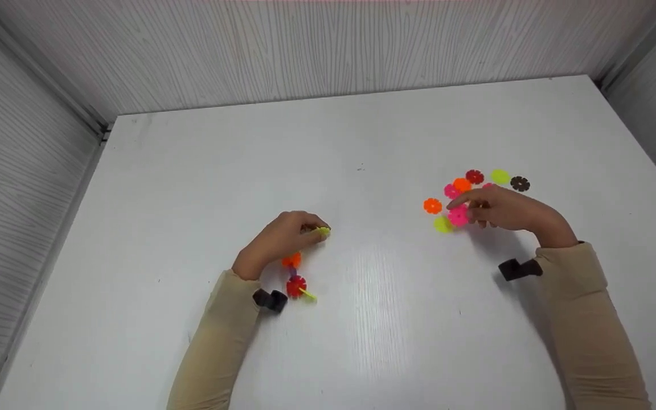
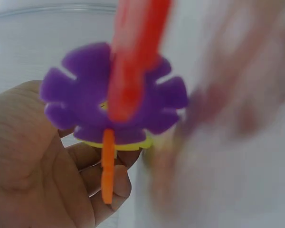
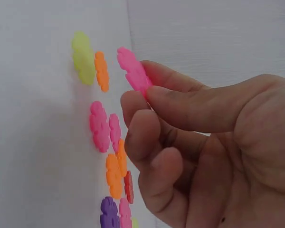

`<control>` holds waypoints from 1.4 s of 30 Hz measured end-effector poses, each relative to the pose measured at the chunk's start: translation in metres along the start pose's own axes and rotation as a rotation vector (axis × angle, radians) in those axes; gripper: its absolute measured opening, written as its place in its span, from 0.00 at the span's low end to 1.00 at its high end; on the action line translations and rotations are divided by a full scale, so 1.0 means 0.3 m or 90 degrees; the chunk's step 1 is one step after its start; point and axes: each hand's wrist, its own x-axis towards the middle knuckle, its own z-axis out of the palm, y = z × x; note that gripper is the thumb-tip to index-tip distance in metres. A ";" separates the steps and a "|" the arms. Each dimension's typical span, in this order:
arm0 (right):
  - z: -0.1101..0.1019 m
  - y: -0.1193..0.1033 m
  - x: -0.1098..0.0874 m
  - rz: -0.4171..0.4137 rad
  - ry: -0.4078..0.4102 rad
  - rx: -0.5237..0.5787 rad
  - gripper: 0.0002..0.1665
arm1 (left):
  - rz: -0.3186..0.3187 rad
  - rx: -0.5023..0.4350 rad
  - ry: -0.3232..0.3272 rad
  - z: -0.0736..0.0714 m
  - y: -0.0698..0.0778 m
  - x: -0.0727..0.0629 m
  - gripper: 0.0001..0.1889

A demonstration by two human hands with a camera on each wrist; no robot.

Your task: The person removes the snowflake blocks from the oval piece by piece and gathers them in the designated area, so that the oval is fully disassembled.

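My left hand grips a joined chain of slotted, flower-shaped plastic discs by a yellow disc at its fingertips. Below the palm trail an orange disc, a bit of purple, a red disc and a yellow one seen edge-on. In the left wrist view, a purple disc sits in front of the fingers, with a blurred red disc across it. At the right, a pink disc is pinched between the thumb and index finger of my right hand, above the loose discs.
Several loose discs lie on the white table around the right hand, among them an orange disc, a yellow disc, a dark disc and a red disc. Wood-grain panels stand behind and beside the table.
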 end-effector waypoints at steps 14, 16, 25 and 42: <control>-0.018 0.053 -0.016 0.078 -0.039 -0.005 0.18 | -0.040 0.032 -0.068 -0.030 -0.007 -0.023 0.22; -0.016 0.056 -0.015 0.080 -0.044 -0.011 0.18 | -0.047 0.028 -0.073 -0.034 -0.015 -0.027 0.23; -0.011 0.054 -0.017 0.082 -0.047 -0.013 0.18 | -0.061 0.021 -0.097 -0.051 -0.017 -0.038 0.24; -0.016 0.056 -0.014 0.075 -0.030 0.002 0.18 | -0.107 0.023 -0.084 -0.060 -0.030 -0.039 0.23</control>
